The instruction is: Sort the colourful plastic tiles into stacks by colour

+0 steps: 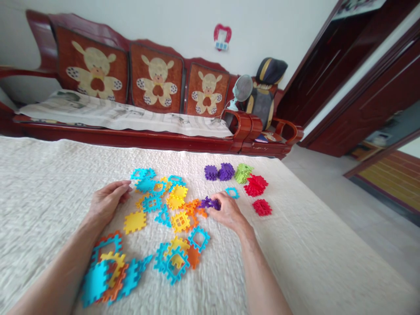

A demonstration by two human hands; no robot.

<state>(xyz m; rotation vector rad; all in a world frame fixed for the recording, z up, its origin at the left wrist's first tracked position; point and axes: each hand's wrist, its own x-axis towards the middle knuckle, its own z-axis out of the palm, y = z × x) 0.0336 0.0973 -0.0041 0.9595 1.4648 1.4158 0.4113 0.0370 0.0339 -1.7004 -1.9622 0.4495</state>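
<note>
My right hand (pixel 225 211) pinches a purple piece (pixel 210 203) beside the orange pieces (pixel 192 208). My left hand (pixel 110 200) is at the left edge of the blue and yellow pieces, its fingers curled together; whether anything small is between them is hidden. A yellow square (pixel 134 222) lies just right of my left wrist. Blue, yellow and orange pieces lie mixed in the middle, with more near my left forearm. Beyond my right hand are purple stacks (pixel 211 172), a green stack (pixel 243 173), a red stack (pixel 256 185) and a blue frame (pixel 232 193).
A pale quilted cover (pixel 305 245) lies under the pieces. Another red piece (pixel 262 207) rests at the right. Behind stand a wooden sofa (pixel 157 139) with bear cushions, a small fan (pixel 243 88) and a wooden armchair (pixel 290 130).
</note>
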